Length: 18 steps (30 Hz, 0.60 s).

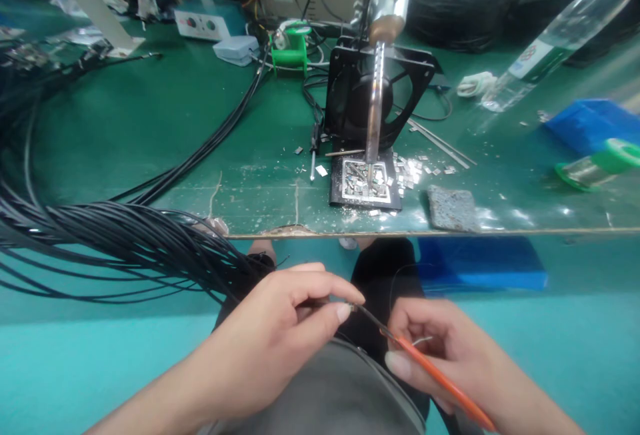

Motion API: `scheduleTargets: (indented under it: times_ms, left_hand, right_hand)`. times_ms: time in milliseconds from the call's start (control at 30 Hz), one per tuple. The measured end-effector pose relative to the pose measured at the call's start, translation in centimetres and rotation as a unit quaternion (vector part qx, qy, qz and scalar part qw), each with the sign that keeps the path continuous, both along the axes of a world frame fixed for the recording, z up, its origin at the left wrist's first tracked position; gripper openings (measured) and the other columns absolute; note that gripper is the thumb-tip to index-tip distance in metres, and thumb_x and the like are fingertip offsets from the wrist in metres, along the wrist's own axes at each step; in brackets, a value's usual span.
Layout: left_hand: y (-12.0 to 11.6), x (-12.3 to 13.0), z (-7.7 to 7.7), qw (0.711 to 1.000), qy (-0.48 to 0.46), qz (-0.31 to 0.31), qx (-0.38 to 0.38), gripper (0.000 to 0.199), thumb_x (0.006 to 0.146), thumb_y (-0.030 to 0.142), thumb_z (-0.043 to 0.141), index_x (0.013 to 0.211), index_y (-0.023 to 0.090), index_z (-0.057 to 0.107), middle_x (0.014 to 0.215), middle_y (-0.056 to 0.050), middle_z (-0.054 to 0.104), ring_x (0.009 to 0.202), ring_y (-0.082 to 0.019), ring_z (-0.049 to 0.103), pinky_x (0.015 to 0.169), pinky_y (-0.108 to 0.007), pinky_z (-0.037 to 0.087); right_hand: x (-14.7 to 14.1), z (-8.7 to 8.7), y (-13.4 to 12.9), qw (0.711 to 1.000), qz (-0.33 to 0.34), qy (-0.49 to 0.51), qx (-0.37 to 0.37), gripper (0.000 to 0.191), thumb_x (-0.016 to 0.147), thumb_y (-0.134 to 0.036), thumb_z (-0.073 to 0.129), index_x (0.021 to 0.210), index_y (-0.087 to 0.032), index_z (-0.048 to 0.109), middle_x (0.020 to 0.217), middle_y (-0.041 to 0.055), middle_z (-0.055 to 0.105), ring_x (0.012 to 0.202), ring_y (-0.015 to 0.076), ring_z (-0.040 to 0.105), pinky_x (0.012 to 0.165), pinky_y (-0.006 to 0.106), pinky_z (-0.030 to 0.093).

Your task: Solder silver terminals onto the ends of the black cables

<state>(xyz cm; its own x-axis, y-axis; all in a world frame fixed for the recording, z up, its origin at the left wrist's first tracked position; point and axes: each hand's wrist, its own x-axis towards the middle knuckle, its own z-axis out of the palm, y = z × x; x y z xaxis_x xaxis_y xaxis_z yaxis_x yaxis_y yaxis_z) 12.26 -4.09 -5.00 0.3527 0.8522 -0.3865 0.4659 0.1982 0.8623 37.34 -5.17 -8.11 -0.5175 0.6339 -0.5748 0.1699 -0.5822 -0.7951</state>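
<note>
My left hand (295, 328) is closed in a pinch over my lap. Between thumb and forefinger sits a small metallic piece (354, 307), mostly hidden by the fingertips. Fingers of my right hand (435, 348) wrap round an orange-handled tool (440, 381) with a thin dark tip. That tip points left and meets the piece at my left fingertips; the tool's exact kind is unclear. A thin silvery wire (423, 340) pokes out by my right fingers. Left of my hands, a thick bundle of black cables (130, 241) hangs over the table edge.
A soldering iron (375, 101) points down over a tray of small metal pieces (345, 195), before a black fan (345, 101). Also on the green table (165, 115) are a grey block (453, 208), a solder spool (595, 165), a screwdriver (314, 148) and a plastic bottle (550, 55).
</note>
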Motion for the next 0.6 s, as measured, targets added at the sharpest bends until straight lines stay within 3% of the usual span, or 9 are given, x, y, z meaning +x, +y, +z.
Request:
scheduleTargets:
  times_ms: [600]
  left_hand:
    - [0.5, 0.2, -0.1, 0.997, -0.063, 0.019, -0.037, 0.023, 0.099, 0.022, 0.057, 0.096, 0.03, 0.078, 0.089, 0.008, 0.073, 0.08, -0.012, 0.061, 0.07, -0.021, 0.043]
  right_hand:
    - [0.2, 1.1, 2.2, 0.998, 0.046, -0.028, -0.032, 0.041, 0.077, -0.039, 0.091, 0.073, -0.017, 0.058, 0.057, -0.0075, 0.051, 0.042, 0.0026, 0.04, 0.039, 0.015, 0.024]
